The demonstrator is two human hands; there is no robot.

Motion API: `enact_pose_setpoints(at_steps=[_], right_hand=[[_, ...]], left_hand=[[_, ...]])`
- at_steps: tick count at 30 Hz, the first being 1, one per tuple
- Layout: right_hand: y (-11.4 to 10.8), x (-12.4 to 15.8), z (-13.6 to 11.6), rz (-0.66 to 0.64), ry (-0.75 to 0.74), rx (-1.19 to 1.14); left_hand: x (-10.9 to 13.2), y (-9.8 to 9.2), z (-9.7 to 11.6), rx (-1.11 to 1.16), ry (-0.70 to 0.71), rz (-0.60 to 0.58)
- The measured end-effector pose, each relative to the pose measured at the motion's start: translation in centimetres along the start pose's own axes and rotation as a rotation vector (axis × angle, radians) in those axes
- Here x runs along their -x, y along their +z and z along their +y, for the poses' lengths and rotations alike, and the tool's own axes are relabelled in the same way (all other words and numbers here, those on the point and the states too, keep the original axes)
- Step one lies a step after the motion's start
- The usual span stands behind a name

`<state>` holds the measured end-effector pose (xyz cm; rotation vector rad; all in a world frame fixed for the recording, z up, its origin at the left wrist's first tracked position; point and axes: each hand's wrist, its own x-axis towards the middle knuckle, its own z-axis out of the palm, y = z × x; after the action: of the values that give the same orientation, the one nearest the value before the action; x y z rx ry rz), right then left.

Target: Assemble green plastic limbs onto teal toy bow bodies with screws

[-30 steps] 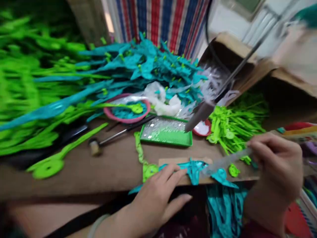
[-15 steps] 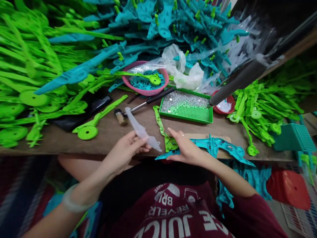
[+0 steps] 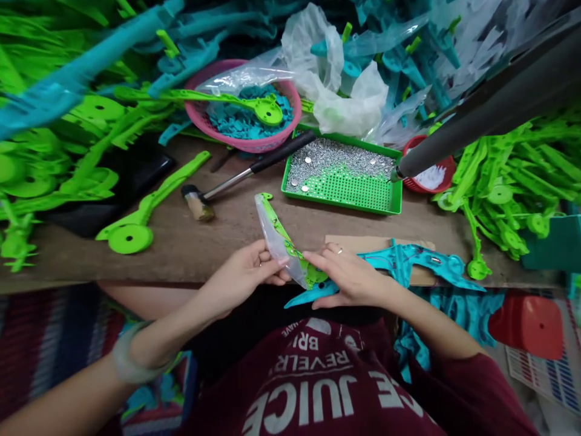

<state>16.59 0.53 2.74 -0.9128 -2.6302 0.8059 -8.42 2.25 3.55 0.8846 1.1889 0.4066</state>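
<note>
My left hand [image 3: 252,269] pinches a translucent white plastic blade piece [image 3: 271,233] between thumb and fingers. The piece lies along the left side of a narrow green plastic part [image 3: 280,229], partly overlapping it. Thin wires show inside the green part. My right hand [image 3: 349,275] is closed around the place where the green part meets a long blue plastic half-shell [image 3: 385,259], thumb below and fingers above. That shell lies near the table's front edge, with wires and a small metal piece inside. The hand hides part of the joint.
Behind lie a mallet [image 3: 227,184], a green tray [image 3: 349,203] of small screws, and a pink basket [image 3: 245,144] of blue bits. A dark power screwdriver [image 3: 458,142] hangs in from the right. Green parts [image 3: 494,188] heap at both sides.
My left hand has brought the white piece rightward against the green part. My right hand keeps its hold on the blue shell. The view has moved closer to the table.
</note>
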Motion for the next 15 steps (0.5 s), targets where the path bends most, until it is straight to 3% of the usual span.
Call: enact_pose_setpoints(at_steps=[5, 9, 12, 15], right_hand=[[-0.6, 0.0, -0.3, -0.082, -0.029, 0.042], [-0.8, 0.0, -0.5, -0.097, -0.041, 0.073], [-0.4, 0.2, -0.6, -0.069, -0.043, 0.09], [0.5, 0.6, -0.3, -0.041, -0.04, 0.146]], left_hand=[[-0.9, -0.6, 1.3, -0.213, -0.107, -0.039], [-4.1, -3.6, 4.3, -0.504, -0.206, -0.116], [-5.9, -5.7, 6.7, -0.591, -0.158, -0.02], [-6.1, -6.2, 7.6, -0.579, -0.114, 0.066]])
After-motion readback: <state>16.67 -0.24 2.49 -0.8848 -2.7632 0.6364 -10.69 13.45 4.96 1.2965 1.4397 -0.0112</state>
